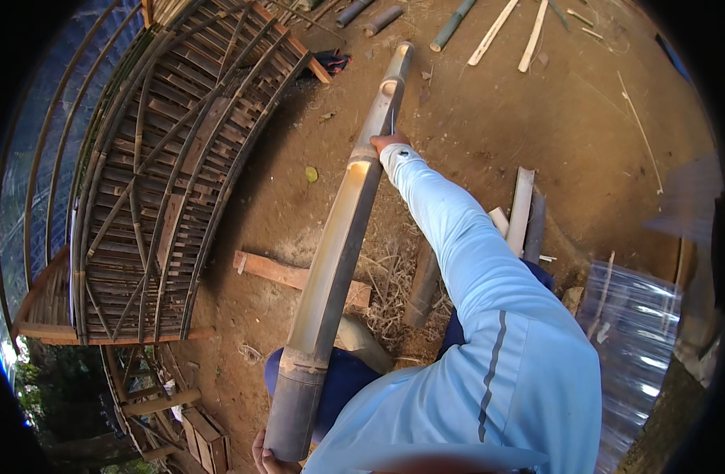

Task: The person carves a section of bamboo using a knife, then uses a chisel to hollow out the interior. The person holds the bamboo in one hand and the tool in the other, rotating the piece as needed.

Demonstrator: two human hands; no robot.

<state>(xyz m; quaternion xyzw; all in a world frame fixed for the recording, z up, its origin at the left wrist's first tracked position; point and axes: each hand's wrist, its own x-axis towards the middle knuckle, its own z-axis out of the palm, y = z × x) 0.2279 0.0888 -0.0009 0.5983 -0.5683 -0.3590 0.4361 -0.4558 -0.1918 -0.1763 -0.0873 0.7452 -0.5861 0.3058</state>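
Observation:
A long, thick bamboo pole [331,253] slants from my lap toward the far ground. Its upper side is cut open in long troughs between the nodes, showing the pale inside, and the nearest section is still a whole grey-brown tube. At the near end my left hand [272,457] curls around the pole's lower edge, partly cut off by the picture's rim. My right hand [390,143], arm stretched far out, is closed beside a node near the far part. A thin blade-like tool [392,122] rises from it; its handle is hidden.
Left stands a slatted bamboo structure [165,174]. A wooden plank [299,278] and shavings [390,292] lie under the pole. Split bamboo pieces [520,209] lie right of my arm, with clear corrugated sheet [635,332] nearer. Bamboo strips [493,31] and a greenish pole [452,25] lie far off.

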